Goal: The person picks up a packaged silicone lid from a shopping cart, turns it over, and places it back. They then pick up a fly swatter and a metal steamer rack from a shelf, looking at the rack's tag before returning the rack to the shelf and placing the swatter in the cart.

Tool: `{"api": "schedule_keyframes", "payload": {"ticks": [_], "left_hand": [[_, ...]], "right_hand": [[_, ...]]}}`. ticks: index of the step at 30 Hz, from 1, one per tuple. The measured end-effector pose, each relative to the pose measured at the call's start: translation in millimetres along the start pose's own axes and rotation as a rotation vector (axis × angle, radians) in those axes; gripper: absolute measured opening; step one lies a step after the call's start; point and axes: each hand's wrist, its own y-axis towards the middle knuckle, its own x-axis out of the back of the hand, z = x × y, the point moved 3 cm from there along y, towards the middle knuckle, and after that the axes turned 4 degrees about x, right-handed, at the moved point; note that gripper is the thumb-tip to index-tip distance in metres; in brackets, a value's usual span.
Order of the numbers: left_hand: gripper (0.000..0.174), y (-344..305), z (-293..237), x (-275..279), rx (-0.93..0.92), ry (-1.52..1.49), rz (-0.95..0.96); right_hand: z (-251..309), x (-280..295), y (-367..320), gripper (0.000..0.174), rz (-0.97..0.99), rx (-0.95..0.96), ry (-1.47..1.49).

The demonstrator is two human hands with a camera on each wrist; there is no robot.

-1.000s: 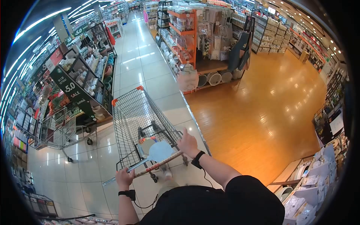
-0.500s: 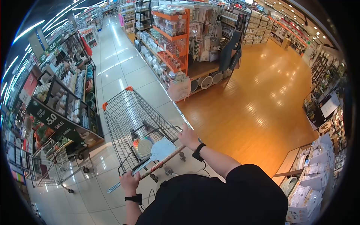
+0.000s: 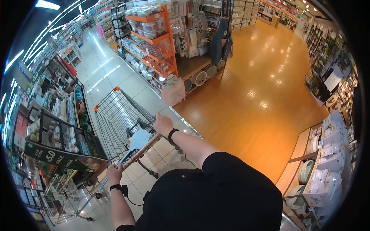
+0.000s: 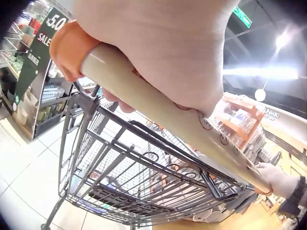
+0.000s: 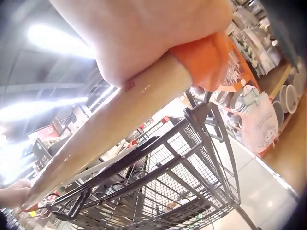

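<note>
A wire shopping cart (image 3: 110, 115) with orange corner caps stands in front of me. My left hand (image 3: 114, 174) grips the left end of its pale handle bar (image 4: 139, 100), with fingertips showing under the bar in the left wrist view. At the other end my right hand (image 3: 163, 125) holds the bar beside its orange end cap (image 5: 204, 60); its fingers are mostly hidden in the right wrist view. A light blue paddle-shaped thing (image 3: 139, 139) with a long handle lies over the cart's near end, and its handle runs under my left hand.
To the left are a shelf with a green sale sign (image 3: 48, 154) and a second cart (image 3: 63, 196). An orange rack (image 3: 152, 38) with a pink bag (image 3: 173, 92) stands ahead. Wooden floor (image 3: 254, 127) stretches right, beside a shelf of packs and bowls (image 3: 322, 181).
The cart and both hands have shifted left in the head view. The orange rack and sale shelf appear nearer and farther left. Both hands have stayed on the bar.
</note>
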Motion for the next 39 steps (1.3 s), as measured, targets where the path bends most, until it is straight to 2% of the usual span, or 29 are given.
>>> {"api": "schedule_keyframes", "payload": {"ticks": [2,6,8,10,12,14,21,23,24,26,27,29,30,32,33,35,36,37,38,39], "left_hand": [[0.047,17.1,5.4,-0.2,-0.017,0.013,0.003],[0.055,48.9,19.7,-13.4,-0.122,0.003,0.084],[0.055,54.2,17.4,-12.9,-0.127,0.004,0.119],[0.052,45.1,12.0,-13.0,-0.117,0.005,0.16],[0.047,38.1,11.2,-8.5,-0.157,0.069,-0.095],[0.045,38.4,16.1,-13.3,-0.11,0.062,-0.082],[0.044,51.9,6.7,-18.0,-0.058,0.083,-0.071],[0.045,54.3,-9.3,-10.3,-0.018,0.063,-0.073],[0.046,59.2,-6.7,-14.6,0.015,0.064,-0.046],[0.046,64.8,-16.7,-14.5,-0.035,0.029,-0.116],[0.045,66.2,-20.5,-13.9,-0.006,0.016,-0.108],[0.043,73.0,-23.4,-16.6,-0.018,0.003,-0.156],[0.044,78.5,-22.7,-20.4,0.0,0.034,-0.122],[0.045,87.3,-27.2,-27.7,0.036,0.014,-0.151],[0.046,92.3,-28.2,-29.0,0.043,-0.013,-0.168],[0.046,103.0,-34.1,-28.5,0.081,-0.006,-0.122],[0.046,110.9,-37.8,-28.2,0.099,-0.01,-0.102],[0.046,117.4,-40.5,-30.9,0.122,-0.011,-0.117],[0.047,123.8,-41.2,-35.0,0.087,-0.015,-0.126],[0.047,129.7,-38.0,-36.6,0.067,-0.007,-0.142]], "right_hand": [[15.8,17.4,8.6,0.043,0.184,-0.109,0.097],[11.6,-5.6,24.6,0.044,0.03,-0.128,0.146],[11.6,-2.9,31.8,0.049,0.022,-0.131,0.117],[18.8,9.9,21.7,0.051,-0.207,0.024,0.016],[17.6,5.7,25.7,0.05,-0.135,0.011,0.063],[17.4,2.6,31.1,0.045,0.024,-0.073,0.186],[13.5,-4.7,58.4,0.039,0.041,-0.012,0.175],[12.3,1.3,70.1,0.036,-0.339,0.118,0.06],[14.4,0.0,76.8,0.036,-0.338,0.177,0.075],[7.4,-8.8,86.3,0.03,-0.091,0.104,0.207],[8.2,-9.1,92.2,0.03,-0.075,0.163,0.211],[7.0,-15.8,105.1,0.027,0.035,0.067,0.172],[7.8,-15.1,112.9,0.027,0.052,0.117,0.172],[4.1,-13.4,128.0,0.036,0.178,0.018,0.189],[3.2,-19.7,135.0,0.036,0.19,0.046,0.192],[0.3,-22.3,146.2,0.041,-0.124,0.214,0.03],[-1.3,-25.4,153.7,0.041,-0.123,0.241,0.036],[0.6,-20.5,158.2,0.044,-0.222,0.27,-0.015],[5.2,-18.3,163.5,0.046,-0.32,0.309,-0.055],[5.1,-22.3,171.4,0.045,-0.318,0.343,-0.03]]}}
